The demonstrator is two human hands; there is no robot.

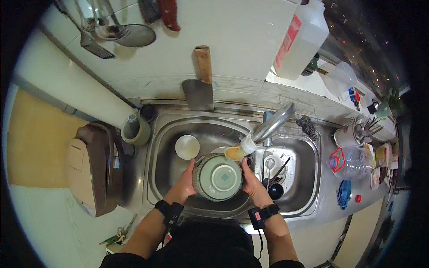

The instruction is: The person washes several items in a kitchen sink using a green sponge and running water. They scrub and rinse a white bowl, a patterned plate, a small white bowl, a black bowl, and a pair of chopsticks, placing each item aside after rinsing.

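Note:
My left hand (185,182) and my right hand (250,179) grip opposite sides of a pale green ceramic bowl (207,186) above the large sink basin. The bowl is upside down, its foot ring facing me, and a dark patterned band shows at its rim. Just above it ends the metal faucet (273,124), with a white wrap and a yellowish nozzle (234,153). A small white bowl (187,147) sits in the basin, left of the faucet. Part of another white dish shows behind the green bowl. Whether water runs cannot be told.
The smaller right basin (306,174) holds white dishes, a spoon, chopsticks and a small black bowl (276,191). A cleaver (199,95) leans on the wall behind. A stone mortar (135,131) and brown appliance (100,167) stand left. Right are a plastic bottle (355,162) and blue cloth (344,194).

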